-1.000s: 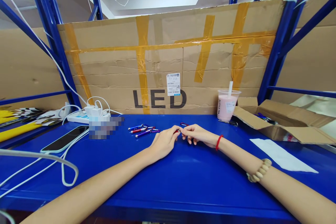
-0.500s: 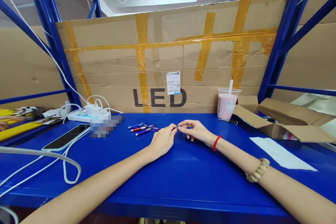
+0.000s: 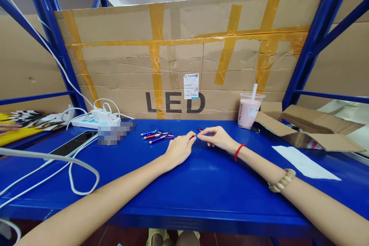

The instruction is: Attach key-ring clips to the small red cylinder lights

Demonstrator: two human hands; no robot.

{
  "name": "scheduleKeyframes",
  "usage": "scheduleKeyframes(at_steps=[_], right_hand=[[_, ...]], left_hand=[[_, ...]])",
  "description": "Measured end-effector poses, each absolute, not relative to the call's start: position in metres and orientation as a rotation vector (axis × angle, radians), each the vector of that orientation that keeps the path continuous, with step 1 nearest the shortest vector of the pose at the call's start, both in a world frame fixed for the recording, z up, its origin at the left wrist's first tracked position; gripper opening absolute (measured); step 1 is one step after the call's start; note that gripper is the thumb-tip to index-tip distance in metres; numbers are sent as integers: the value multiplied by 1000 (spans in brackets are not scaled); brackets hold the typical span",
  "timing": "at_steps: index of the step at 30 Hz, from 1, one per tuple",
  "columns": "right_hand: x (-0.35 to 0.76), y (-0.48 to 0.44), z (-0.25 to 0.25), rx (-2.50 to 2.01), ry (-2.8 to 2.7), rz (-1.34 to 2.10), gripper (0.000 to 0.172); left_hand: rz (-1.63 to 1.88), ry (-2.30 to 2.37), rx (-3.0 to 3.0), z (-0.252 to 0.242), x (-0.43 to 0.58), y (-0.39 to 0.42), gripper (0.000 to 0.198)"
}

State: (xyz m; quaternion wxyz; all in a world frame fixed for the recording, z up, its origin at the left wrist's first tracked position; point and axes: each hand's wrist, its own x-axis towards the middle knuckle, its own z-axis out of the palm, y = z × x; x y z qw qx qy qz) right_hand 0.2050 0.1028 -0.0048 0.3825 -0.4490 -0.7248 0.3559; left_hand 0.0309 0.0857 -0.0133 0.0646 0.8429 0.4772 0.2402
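My left hand (image 3: 179, 150) is closed, its fingers pinched around a small thing mostly hidden by them; only a tiny dark, shiny end shows. Fingertips of my right hand (image 3: 218, 139) meet that end in a pinch, and what they hold is too small to name. Just behind them lies a small red piece (image 3: 200, 129), partly covered by the right fingers. To the left of my left hand, slim metallic keychain torches or pens lie on the blue shelf (image 3: 201, 192): a blue one (image 3: 149, 133), a red one (image 3: 151, 136) and a purple-blue one (image 3: 158, 139).
At the left are a phone (image 3: 73, 143), white cables (image 3: 83, 161) and a power strip (image 3: 83, 122). A pink drink cup (image 3: 249, 110), an open cardboard box (image 3: 331, 140) and white paper (image 3: 305, 162) stand or lie right. A cardboard panel (image 3: 129, 69) closes the back.
The view has tilted down slightly. Both hands keep nearly the same pose, fingertips together. The red piece behind the right fingers now shows more clearly.
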Motion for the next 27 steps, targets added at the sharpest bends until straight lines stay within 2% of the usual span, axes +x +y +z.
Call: scheduleKeyframes(at_steps=[8,18,27], right_hand=[[205,102,-4,-1179,-1868,847,43],[206,103,-7,-1137,-1896,896,46],[204,105,-9,-1123,-1844,924,50]], left_hand=[[832,1268,2524,-20,29,90,16],[798,1376,2545,-16,30,85,15],[852,1257,2484,-18,30,89,13]])
